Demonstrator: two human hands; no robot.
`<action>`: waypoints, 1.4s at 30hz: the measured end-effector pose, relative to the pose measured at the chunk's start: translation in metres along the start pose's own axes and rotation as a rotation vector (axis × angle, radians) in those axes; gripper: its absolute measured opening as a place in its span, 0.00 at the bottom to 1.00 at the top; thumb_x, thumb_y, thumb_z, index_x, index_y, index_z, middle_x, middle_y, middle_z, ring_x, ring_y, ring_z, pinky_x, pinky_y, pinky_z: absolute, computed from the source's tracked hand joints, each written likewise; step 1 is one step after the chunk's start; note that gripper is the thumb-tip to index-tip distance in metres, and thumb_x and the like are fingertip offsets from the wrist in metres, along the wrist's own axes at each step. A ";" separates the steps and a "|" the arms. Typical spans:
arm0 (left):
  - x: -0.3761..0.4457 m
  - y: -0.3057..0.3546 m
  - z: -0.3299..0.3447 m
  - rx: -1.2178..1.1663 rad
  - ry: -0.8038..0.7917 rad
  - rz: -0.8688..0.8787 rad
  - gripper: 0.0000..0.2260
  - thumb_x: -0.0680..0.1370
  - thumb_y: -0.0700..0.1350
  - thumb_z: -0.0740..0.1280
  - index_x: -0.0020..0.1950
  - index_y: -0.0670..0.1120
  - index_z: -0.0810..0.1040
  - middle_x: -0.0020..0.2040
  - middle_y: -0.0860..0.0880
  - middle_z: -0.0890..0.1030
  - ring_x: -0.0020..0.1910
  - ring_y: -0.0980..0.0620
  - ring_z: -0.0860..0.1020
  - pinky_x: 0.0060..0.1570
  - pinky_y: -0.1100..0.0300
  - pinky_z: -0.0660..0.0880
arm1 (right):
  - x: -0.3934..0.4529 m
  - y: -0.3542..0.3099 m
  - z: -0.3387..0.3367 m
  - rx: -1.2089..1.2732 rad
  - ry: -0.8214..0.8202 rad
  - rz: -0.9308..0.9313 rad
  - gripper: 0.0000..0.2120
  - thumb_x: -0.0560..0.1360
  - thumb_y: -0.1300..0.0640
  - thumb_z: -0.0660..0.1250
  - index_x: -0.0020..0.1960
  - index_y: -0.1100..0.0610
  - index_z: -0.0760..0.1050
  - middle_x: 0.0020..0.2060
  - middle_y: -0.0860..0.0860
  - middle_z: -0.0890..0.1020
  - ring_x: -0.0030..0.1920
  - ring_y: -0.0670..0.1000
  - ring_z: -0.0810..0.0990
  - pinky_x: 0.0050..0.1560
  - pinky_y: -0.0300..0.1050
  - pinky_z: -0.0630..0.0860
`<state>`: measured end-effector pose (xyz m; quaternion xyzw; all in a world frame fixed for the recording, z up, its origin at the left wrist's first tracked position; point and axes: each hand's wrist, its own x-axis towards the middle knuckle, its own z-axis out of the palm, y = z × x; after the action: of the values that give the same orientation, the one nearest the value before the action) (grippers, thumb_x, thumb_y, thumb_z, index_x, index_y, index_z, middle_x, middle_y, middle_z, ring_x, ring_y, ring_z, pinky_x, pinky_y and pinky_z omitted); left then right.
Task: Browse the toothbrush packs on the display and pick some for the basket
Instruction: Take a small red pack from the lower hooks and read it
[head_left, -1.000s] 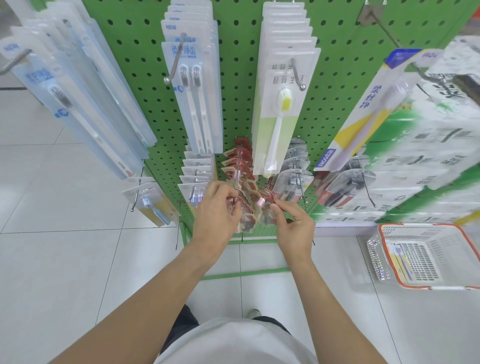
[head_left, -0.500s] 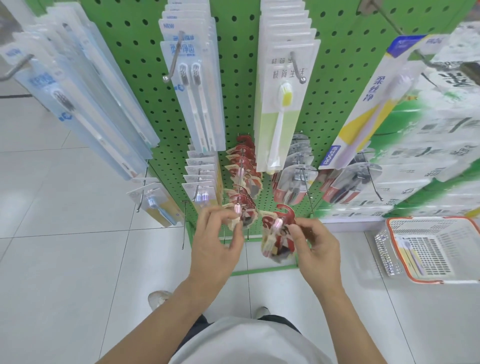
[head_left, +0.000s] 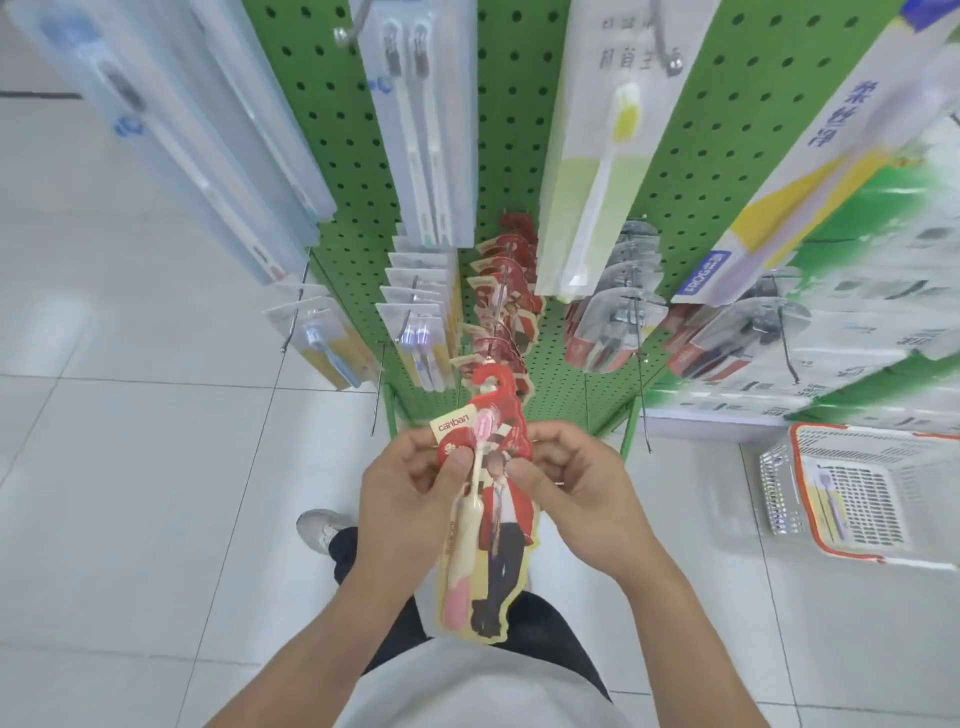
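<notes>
Red toothbrush pack (head_left: 485, 512) is off its hook, held upright in front of the pegboard display (head_left: 519, 130). Left hand (head_left: 410, 493) and right hand (head_left: 582, 488) both pinch its upper part. Basket (head_left: 852, 493) on the floor to the right already holds one pack; this one likely goes in next.

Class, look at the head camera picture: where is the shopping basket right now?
The basket sits on the floor at the far right of the head view, below the green pegboard display and to the right of the right hand.
</notes>
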<state>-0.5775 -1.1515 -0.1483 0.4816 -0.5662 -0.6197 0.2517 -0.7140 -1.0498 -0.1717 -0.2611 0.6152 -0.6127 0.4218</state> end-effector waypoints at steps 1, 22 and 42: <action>-0.003 -0.002 -0.002 0.004 0.009 -0.026 0.05 0.78 0.38 0.71 0.52 0.45 0.81 0.41 0.49 0.87 0.39 0.52 0.85 0.39 0.67 0.79 | -0.002 0.001 0.002 -0.014 0.004 0.017 0.10 0.75 0.61 0.75 0.55 0.55 0.80 0.44 0.52 0.88 0.44 0.53 0.85 0.49 0.47 0.81; -0.034 -0.018 -0.079 -0.161 -0.367 -0.241 0.07 0.81 0.41 0.67 0.56 0.44 0.84 0.46 0.45 0.88 0.45 0.45 0.87 0.46 0.59 0.81 | -0.052 -0.012 0.063 -0.163 0.218 0.162 0.09 0.75 0.60 0.74 0.54 0.57 0.82 0.40 0.64 0.85 0.31 0.56 0.76 0.30 0.46 0.74; -0.032 -0.024 -0.112 -0.011 -0.620 -0.273 0.10 0.84 0.44 0.62 0.55 0.48 0.84 0.47 0.47 0.88 0.47 0.47 0.86 0.53 0.52 0.82 | -0.084 -0.014 0.096 -0.132 0.408 0.170 0.15 0.75 0.66 0.74 0.60 0.60 0.78 0.44 0.57 0.88 0.39 0.61 0.87 0.33 0.51 0.82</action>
<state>-0.4603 -1.1702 -0.1490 0.3405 -0.5427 -0.7677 -0.0151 -0.5937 -1.0324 -0.1311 -0.1061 0.7463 -0.5735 0.3206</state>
